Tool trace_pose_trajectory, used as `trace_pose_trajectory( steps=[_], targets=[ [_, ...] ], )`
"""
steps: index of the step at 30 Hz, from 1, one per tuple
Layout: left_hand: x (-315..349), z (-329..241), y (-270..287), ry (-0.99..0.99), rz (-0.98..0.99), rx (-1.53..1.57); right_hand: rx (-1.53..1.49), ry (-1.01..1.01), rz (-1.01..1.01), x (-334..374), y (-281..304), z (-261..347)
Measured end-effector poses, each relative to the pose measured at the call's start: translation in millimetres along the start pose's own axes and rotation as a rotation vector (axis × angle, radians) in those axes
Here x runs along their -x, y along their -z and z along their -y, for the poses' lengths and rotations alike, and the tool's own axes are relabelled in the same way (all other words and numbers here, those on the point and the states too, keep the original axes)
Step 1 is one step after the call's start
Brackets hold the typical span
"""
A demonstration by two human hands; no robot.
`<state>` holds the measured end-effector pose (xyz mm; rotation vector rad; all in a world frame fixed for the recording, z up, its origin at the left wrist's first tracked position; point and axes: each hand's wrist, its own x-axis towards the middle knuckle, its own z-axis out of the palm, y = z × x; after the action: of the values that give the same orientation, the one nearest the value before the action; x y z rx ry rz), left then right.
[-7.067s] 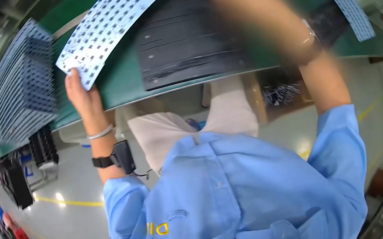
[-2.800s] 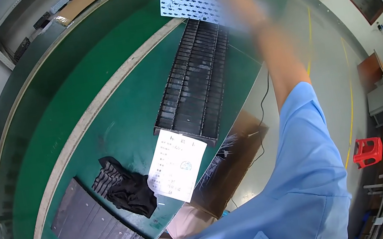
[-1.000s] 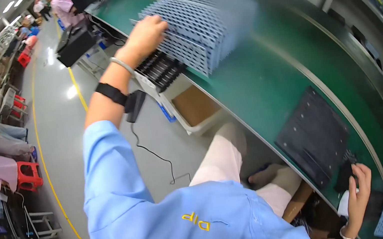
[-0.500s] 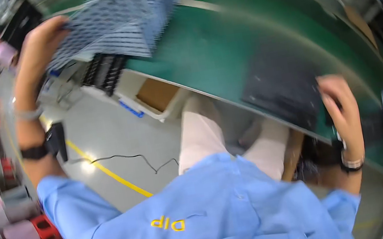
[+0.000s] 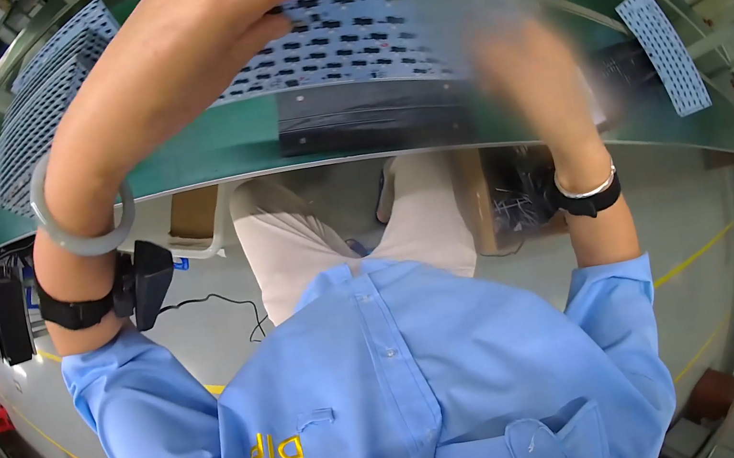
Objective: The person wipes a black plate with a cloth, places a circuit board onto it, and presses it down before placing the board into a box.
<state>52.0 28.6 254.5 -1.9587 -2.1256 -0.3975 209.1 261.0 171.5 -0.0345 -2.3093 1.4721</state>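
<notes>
A light blue circuit board (image 5: 355, 42) with rows of dark components lies across the green bench in front of me. My left hand (image 5: 225, 20) is closed on its upper left part, thumb and fingers pinching near the edge. At the board's right end is my right hand (image 5: 529, 66); motion smears its fingers, so their grip cannot be made out. Just under the board's near edge shows a flat black block (image 5: 368, 117) on the bench.
Several similar boards stand in a leaning stack (image 5: 43, 123) at the far left. Another light blue board (image 5: 663, 51) lies at the right. The green bench (image 5: 208, 149) has its near edge before my knees. Below are a white bin (image 5: 217, 234) and a cable (image 5: 204, 300).
My left hand has carried a board from the stack rightward to the middle of the bench. My right hand has moved left to the board's right end. My view has turned toward the bench.
</notes>
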Motion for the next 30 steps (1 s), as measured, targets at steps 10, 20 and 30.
trace_pose_trajectory(
  steps=[10, 20, 30],
  targets=[
    [89, 60, -87, 0.674, -0.502, 0.683, -0.179, -0.311, -0.251, 44, 33, -55],
    [90, 34, -167, 0.803, -0.458, 1.143, -0.282, -0.314, -0.175, 36, 29, -99],
    [95, 24, -167, 0.818, -0.478, 1.092, -0.242, -0.339, -0.177, 35, 28, -97]
  ],
)
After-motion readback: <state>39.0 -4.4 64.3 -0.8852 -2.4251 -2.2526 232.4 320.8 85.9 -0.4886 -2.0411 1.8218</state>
